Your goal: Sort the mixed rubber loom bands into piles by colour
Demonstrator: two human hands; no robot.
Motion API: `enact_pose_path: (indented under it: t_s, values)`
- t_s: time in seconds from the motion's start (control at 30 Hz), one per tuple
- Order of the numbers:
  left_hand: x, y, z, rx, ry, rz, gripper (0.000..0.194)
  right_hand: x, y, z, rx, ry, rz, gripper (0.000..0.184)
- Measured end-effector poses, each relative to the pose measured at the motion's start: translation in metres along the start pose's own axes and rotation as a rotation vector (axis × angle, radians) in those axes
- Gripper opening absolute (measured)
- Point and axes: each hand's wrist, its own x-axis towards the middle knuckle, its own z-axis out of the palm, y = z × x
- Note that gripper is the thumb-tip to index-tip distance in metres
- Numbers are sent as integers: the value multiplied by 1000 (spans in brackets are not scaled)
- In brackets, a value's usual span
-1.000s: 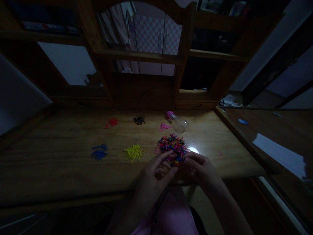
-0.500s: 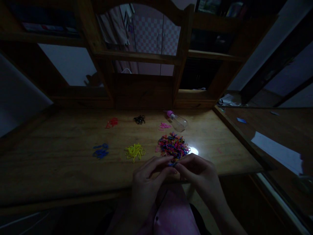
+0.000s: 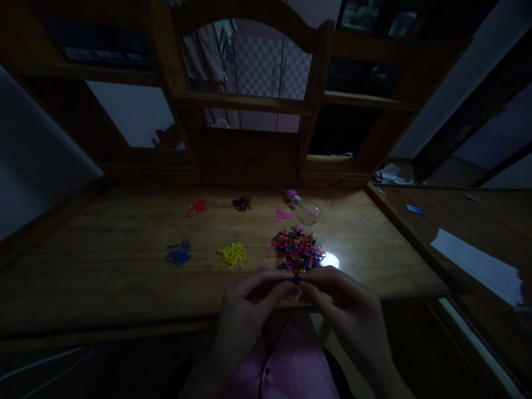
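My left hand [image 3: 257, 296] and my right hand [image 3: 338, 293] meet at the table's front edge, thumbs and forefingers pinched together. Between the fingertips is a small dark rubber band [image 3: 296, 279], mostly hidden by the fingers. Just beyond them lies a mixed heap of coloured rubber bands [image 3: 298, 248]. Left of the heap is a yellow pile [image 3: 233, 256], and farther left a blue pile [image 3: 178, 252]. Toward the back lie a red pile [image 3: 197, 208], a black pile [image 3: 241, 203] and a small pink pile [image 3: 283, 215].
A clear bottle with a pink cap [image 3: 307, 210] lies on its side behind the heap. A wooden shelf unit [image 3: 249, 158] rises along the back of the table [image 3: 124, 277]. To the right, a lower surface holds a white paper sheet [image 3: 477, 265] and a blue card [image 3: 414, 209].
The view has shifted slightly. My fingertips have drawn closer together around the small dark rubber band. The piles look unchanged.
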Motion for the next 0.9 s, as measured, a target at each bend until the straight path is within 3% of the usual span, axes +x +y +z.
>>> enact_pose_path:
  t_s: [0.13, 0.23, 0.37, 0.5, 0.57, 0.8, 0.9]
  values:
    - [5, -4, -6, -120, 34, -144, 6, 5, 5, 0, 233, -13, 268, 15]
    - [8, -11, -14, -72, 109, -149, 10, 15, 11, -2, 282, -9, 316, 19]
    - [9, -25, -34, 80, 215, -85, 16, 60, 14, 6, 209, -48, 210, 21]
    - [5, -39, -59, 147, 313, -1, 19, 122, 2, 38, -65, -176, -61, 20]
    - [2, -43, -69, 151, 350, 5, 21, 140, -7, 52, -114, -206, -105, 23]
    - [-6, -46, -93, 167, 417, -25, 27, 125, -20, 52, -175, -232, -163, 34]
    - [-6, -49, -99, 203, 419, -30, 29, 137, -18, 56, -203, -214, -190, 35]
